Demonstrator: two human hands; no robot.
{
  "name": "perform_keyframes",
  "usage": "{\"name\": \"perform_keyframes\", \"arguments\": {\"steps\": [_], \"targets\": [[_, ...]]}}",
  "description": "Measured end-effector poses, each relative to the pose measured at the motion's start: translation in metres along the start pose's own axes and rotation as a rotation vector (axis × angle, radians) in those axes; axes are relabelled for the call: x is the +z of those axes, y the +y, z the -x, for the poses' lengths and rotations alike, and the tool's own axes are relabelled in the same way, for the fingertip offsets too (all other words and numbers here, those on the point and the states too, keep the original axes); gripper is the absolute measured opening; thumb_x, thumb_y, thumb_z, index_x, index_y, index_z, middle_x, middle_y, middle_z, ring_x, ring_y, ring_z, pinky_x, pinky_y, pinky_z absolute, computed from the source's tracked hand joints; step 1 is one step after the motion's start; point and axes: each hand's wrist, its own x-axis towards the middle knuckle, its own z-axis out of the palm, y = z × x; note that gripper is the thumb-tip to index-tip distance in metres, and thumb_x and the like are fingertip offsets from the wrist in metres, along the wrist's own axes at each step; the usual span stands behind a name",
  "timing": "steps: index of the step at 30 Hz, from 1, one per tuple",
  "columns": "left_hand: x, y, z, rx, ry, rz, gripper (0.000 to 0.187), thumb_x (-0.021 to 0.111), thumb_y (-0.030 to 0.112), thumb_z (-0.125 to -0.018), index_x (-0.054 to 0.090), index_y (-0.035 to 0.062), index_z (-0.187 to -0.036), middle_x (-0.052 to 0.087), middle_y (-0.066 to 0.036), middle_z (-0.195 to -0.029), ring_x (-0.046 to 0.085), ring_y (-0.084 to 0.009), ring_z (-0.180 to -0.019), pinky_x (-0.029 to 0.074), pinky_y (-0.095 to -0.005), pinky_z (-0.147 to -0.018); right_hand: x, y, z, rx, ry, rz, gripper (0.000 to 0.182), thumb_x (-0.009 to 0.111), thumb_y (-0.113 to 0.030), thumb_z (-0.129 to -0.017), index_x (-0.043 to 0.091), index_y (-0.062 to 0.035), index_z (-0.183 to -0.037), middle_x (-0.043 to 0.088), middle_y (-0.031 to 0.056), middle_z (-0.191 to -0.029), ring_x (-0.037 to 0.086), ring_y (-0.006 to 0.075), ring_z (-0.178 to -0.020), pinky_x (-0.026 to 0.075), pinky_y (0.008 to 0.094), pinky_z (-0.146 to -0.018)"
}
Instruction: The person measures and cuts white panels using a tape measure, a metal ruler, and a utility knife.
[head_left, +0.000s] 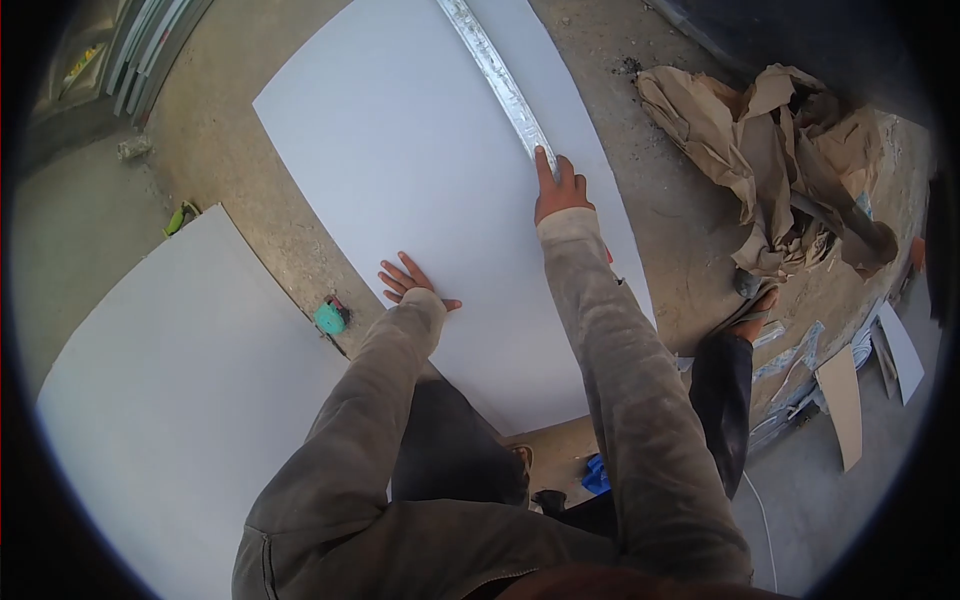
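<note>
A large white board (pixel 420 130) lies flat on the floor in front of me. My left hand (pixel 405 278) rests on it near the left edge, palm down with the fingers spread. Along the board's right part runs a long silvery metal strip (pixel 497 75), going up out of view. At its near end my right hand (pixel 563 188) grips the strip, the index finger stretched along the metal and the other fingers bent. Something small and red (pixel 609 257) shows beside my right sleeve.
Another white board (pixel 190 390) lies at left, near a teal round tool (pixel 330 316) and a green-handled tool (pixel 180 217). Crumpled brown paper (pixel 770 160) covers the floor at right. Board offcuts (pixel 842 400) lie lower right; long grey profiles (pixel 150 60) stand upper left.
</note>
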Motion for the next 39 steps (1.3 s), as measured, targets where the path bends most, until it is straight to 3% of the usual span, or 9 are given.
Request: {"name": "perform_keyframes", "arguments": {"steps": [6, 9, 13, 22, 28, 33, 35, 37, 39], "targets": [[0.009, -0.005, -0.014, 0.047, -0.019, 0.019, 0.141, 0.075, 0.059, -0.043, -0.029, 0.0128, -0.126, -0.024, -0.026, -0.132, -0.021, -0.0377, -0.125, -0.001, -0.0503, -0.102, 0.002, 0.035, 0.001, -0.278, 0.223, -0.352, 0.065, 0.06, -0.017, -0.076, 0.025, -0.0188, -0.131, 0.027, 0.0134, -0.132, 0.038, 0.0263, -0.115, 0.04, 0.0351, -0.09], [-0.008, -0.007, 0.003, 0.05, -0.044, 0.07, 0.136, 0.075, 0.055, -0.047, -0.027, 0.0148, -0.128, -0.024, -0.027, -0.132, -0.018, -0.0393, -0.125, 0.002, -0.0513, -0.102, -0.04, 0.056, 0.016, -0.158, 0.23, -0.566, 0.056, 0.058, -0.013, -0.077, 0.031, -0.0031, -0.126, 0.046, 0.0157, -0.118, 0.056, 0.0221, -0.093, 0.044, 0.0292, -0.08], [0.004, -0.008, 0.001, 0.068, 0.089, 0.037, 0.127, 0.074, 0.055, -0.05, -0.015, 0.0181, -0.133, -0.013, -0.024, -0.137, -0.011, -0.0372, -0.128, 0.005, -0.0508, -0.102, -0.082, 0.1, 0.058, -0.101, 0.179, -0.829, 0.045, 0.052, -0.012, -0.083, 0.035, 0.0001, -0.122, 0.054, 0.0132, -0.106, 0.061, 0.015, -0.071, 0.045, 0.0224, -0.06], [0.023, -0.014, 0.024, 0.101, 0.246, 0.166, 0.132, 0.075, 0.057, -0.044, -0.019, 0.0239, -0.131, -0.017, -0.021, -0.137, -0.014, -0.0354, -0.127, 0.007, -0.0516, -0.102, -0.041, 0.198, 0.251, 0.114, -0.06, -0.758, 0.042, 0.049, -0.013, -0.085, 0.032, -0.0027, -0.122, 0.056, 0.0097, -0.099, 0.06, 0.0142, -0.062, 0.031, 0.0153, -0.033], [0.045, -0.025, 0.021, 0.2, 0.436, 0.324, 0.128, 0.075, 0.056, -0.044, -0.013, 0.0273, -0.133, -0.016, -0.018, -0.138, -0.014, -0.0339, -0.128, 0.006, -0.0514, -0.102, -0.072, 0.245, 0.417, 0.082, 0.247, -1.033, 0.043, 0.048, -0.016, -0.085, 0.03, -0.0028, -0.122, 0.054, 0.0096, -0.096, 0.058, 0.0152, -0.055, 0.028, 0.0174, -0.029], [0.162, -0.038, -0.008, 0.601, 1.047, 0.863, 0.068, 0.07, 0.037, -0.065, 0.039, 0.0177, -0.123, 0.021, -0.013, -0.134, 0.012, -0.0313, -0.127, 0.016, -0.0443, -0.102, -0.107, 0.309, 0.662, 0.126, 0.8, -1.158, 0.042, 0.043, -0.017, -0.085, 0.028, -0.0017, -0.121, 0.051, 0.0042, -0.088, 0.044, 0.0091, -0.041, 0.029, 0.018, -0.024], [0.229, -0.063, 0.036, 0.722, 1.249, 1.122, 0.046, 0.068, 0.015, -0.068, 0.048, 0.0126, -0.11, 0.035, -0.012, -0.12, 0.035, -0.0317, -0.11, 0.035, -0.0407, -0.09, -0.119, 0.318, 0.727, 0.136, 0.927, -1.094, 0.04, 0.044, -0.016, -0.085, 0.031, -0.0016, -0.119, 0.05, 0.0045, -0.083, 0.043, 0.0081, -0.04, 0.03, 0.0177, -0.024], [0.309, -0.095, 0.057, 0.888, 1.124, 1.236, 0.024, 0.062, 0.011, -0.073, 0.054, 0.0078, -0.095, 0.052, -0.008, -0.092, 0.05, -0.0225, -0.087, 0.042, -0.036, -0.076, -0.137, 0.306, 0.726, 0.061, 0.984, -1.128, 0.037, 0.044, -0.015, -0.085, 0.033, -0.0014, -0.118, 0.049, 0.0046, -0.081, 0.042, 0.0079, -0.04, 0.031, 0.0174, -0.025], [0.419, -0.121, 0.056, 0.784, 0.241, 1.514, 0.016, 0.062, 0.014, -0.076, 0.054, 0.0042, -0.087, 0.057, -0.004, -0.078, 0.053, -0.013, -0.069, 0.045, -0.0266, -0.064, -0.14, 0.289, 0.698, -0.097, 0.937, -1.194, 0.032, 0.044, -0.012, -0.085, 0.036, -0.0013, -0.114, 0.049, 0.0046, -0.078, 0.04, 0.0075, -0.039, 0.032, 0.0168, -0.027]]}}
